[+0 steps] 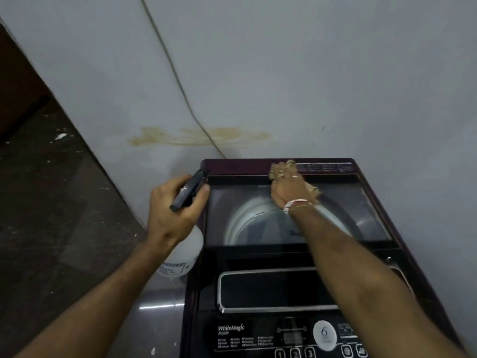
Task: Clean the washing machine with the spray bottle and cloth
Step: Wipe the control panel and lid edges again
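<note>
A dark maroon top-loading washing machine (402, 228) fills the lower right, its glass lid shut over a pale drum. My right hand (290, 188) presses a tan cloth (285, 167) against the back edge of the lid, near the rear panel. My left hand (171, 211) holds a white spray bottle (185, 254) with a black trigger head, just off the machine's left side; the nozzle points toward the back left corner.
A pale wall (284, 73) stands right behind the machine, with a brownish stain and a thin cable (178, 81) running down to the machine's back. Dark speckled floor (51, 202) lies at the left. The control panel (284, 337) is nearest me.
</note>
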